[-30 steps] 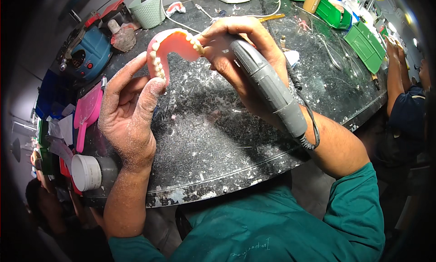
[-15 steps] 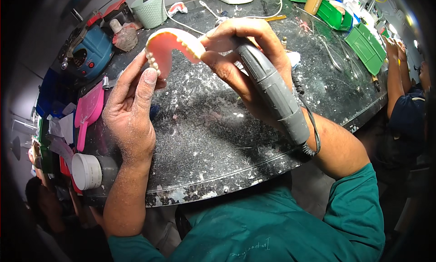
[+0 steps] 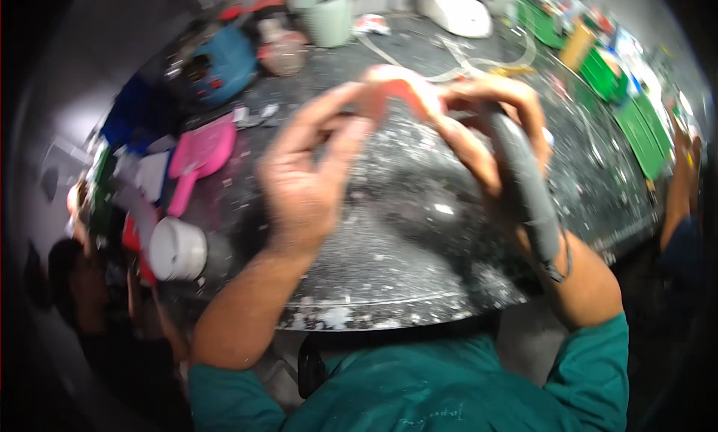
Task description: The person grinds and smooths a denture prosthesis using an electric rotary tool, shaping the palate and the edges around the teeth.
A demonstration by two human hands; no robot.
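Observation:
A pink, horseshoe-shaped denture, smeared by motion, is held up over the bench between my two hands. My left hand pinches its left end between thumb and fingers. The fingertips of my right hand are at its right end, thumb below. A thick dark grey rotary handpiece lies in the same right hand, slanting down along the wrist, with a dark cord at its lower end. The denture's teeth are too blurred to make out, and the handpiece's front tip is hidden by my fingers.
The dusty black bench carries a pink dustpan, a white tub and a blue machine on the left. A pale green basket stands behind; green trays lie at right. Other people are at both sides.
The view has shifted and blurred, so hands and denture appear farther right in it. The denture has turned, with its row of teeth no longer distinct. Both hands keep hold of it.

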